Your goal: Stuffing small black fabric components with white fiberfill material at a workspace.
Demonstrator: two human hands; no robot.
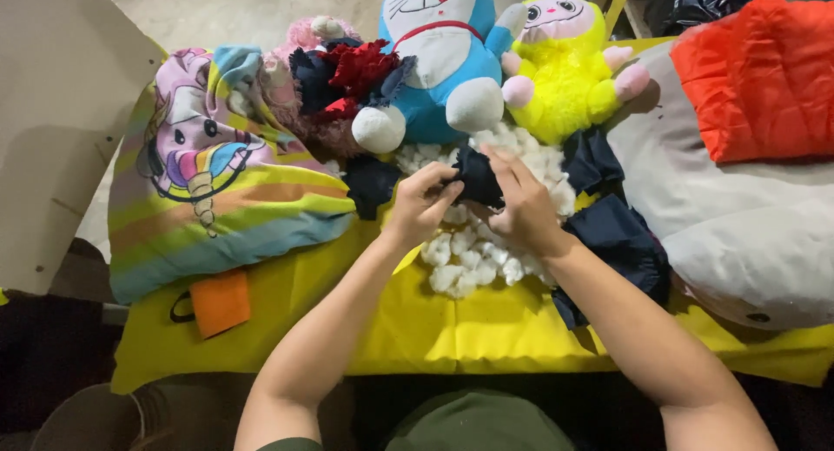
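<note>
Surface: yellow cloth (452, 329) spread under plush toys.
Left hand (419, 203): fingers pinched on navy piece (476, 177).
Right hand (524, 209): curled around it too.
Progress: stuffing (465, 260) mostly loose beneath; piece seemingly barely filled.

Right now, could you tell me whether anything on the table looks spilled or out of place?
Loose white stuffing lies spilled on the yellow cloth, with dark fabric scraps scattered around it. Both hands, left and right, pinch a dark fabric piece above it.

Two bare forearms, no sleeves past the elbows, olive-green garment at chest and left upper arm
</note>
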